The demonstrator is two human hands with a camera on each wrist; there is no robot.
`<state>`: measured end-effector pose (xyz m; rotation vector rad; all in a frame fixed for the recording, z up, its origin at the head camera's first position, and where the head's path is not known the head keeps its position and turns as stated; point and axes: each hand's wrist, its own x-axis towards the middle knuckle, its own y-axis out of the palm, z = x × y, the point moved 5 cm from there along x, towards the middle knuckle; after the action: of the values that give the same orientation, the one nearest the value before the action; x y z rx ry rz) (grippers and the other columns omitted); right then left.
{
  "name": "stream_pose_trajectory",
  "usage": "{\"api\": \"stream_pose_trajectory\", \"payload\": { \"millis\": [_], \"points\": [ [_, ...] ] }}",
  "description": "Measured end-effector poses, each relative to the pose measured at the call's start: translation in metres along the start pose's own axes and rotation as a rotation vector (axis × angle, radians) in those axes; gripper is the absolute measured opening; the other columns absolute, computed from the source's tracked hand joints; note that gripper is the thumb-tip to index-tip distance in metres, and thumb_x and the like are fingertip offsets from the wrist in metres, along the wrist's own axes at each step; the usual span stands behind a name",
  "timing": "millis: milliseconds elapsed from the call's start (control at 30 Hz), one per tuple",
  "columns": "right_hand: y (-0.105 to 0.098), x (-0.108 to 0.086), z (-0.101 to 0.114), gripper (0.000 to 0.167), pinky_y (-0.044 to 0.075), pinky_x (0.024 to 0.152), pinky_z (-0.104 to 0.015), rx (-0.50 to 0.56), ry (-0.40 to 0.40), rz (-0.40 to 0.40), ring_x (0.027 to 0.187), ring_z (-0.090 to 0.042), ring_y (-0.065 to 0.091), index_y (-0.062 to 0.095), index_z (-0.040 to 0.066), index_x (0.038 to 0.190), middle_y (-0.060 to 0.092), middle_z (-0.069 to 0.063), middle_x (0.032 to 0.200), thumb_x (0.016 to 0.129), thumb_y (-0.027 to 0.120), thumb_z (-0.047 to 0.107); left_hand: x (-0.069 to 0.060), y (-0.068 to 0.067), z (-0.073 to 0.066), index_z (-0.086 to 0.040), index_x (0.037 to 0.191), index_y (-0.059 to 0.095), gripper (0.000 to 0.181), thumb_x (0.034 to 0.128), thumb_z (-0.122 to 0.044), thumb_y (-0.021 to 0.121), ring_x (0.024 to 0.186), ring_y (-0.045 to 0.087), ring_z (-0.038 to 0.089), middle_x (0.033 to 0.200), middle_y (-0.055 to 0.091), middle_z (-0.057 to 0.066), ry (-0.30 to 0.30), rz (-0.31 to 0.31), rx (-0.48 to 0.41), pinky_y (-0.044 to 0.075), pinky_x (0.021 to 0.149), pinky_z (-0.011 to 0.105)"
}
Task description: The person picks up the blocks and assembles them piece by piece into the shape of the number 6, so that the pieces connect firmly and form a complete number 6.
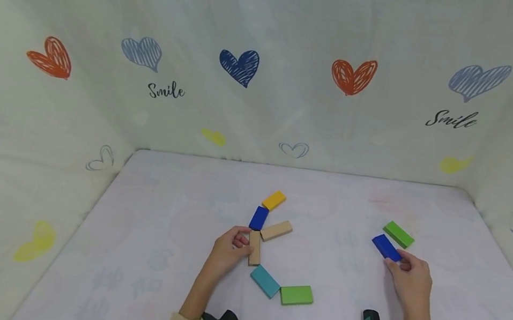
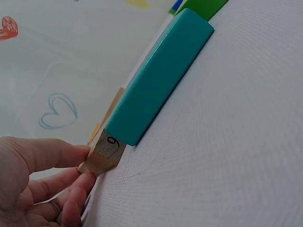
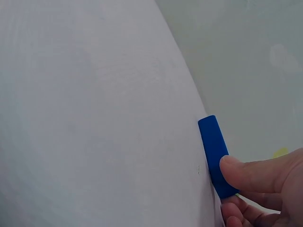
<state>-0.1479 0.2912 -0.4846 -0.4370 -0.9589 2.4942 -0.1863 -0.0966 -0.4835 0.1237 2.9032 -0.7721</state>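
My left hand [image 1: 228,248] pinches a plain wooden block [image 1: 255,248] in the middle of the table; its number-marked end [image 2: 111,141] shows in the left wrist view. Touching or close to that block are a dark blue block [image 1: 259,218], a second wooden block [image 1: 276,231] and a teal block [image 1: 265,281]. Over on the right, my right hand [image 1: 411,280] holds another blue block [image 1: 387,248] between thumb and fingers, as the right wrist view also shows [image 3: 215,153]. Just beyond it lies a green block [image 1: 398,234].
A yellow block [image 1: 274,200] lies at the far end of the branching row, and a light green block [image 1: 296,295] at the near end. Behind the white-covered table [image 1: 159,196] hangs a pale curtain [image 1: 294,19] printed with hearts.
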Motion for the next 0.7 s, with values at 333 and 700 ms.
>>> {"api": "stream_pose_trajectory", "payload": {
  "millis": [333, 700],
  "points": [
    [-0.0021, 0.0002, -0.0032, 0.052, 0.038, 0.085, -0.046, -0.011, 0.025, 0.026, 0.106, -0.038, 0.043, 0.041, -0.007, 0.134, 0.042, -0.026, 0.117, 0.094, 0.051, 0.025, 0.0, 0.0004, 0.0007, -0.008, 0.119, 0.058, 0.041, 0.0791, -0.011, 0.068, 0.083, 0.049, 0.016, 0.09, 0.058, 0.004, -0.011, -0.001, 0.015, 0.04, 0.069, 0.027],
    [-0.0039, 0.0007, -0.002, 0.055, 0.04, 0.082, -0.042, -0.021, 0.049, 0.07, 0.107, -0.037, 0.047, 0.045, -0.006, 0.131, 0.05, -0.028, 0.119, 0.093, 0.05, 0.034, 0.0004, 0.0009, 0.0017, -0.008, 0.119, 0.058, 0.041, 0.0794, -0.011, 0.069, 0.083, 0.049, 0.016, 0.09, 0.058, 0.004, -0.011, -0.004, 0.024, 0.04, 0.068, 0.026]
  ]
}}
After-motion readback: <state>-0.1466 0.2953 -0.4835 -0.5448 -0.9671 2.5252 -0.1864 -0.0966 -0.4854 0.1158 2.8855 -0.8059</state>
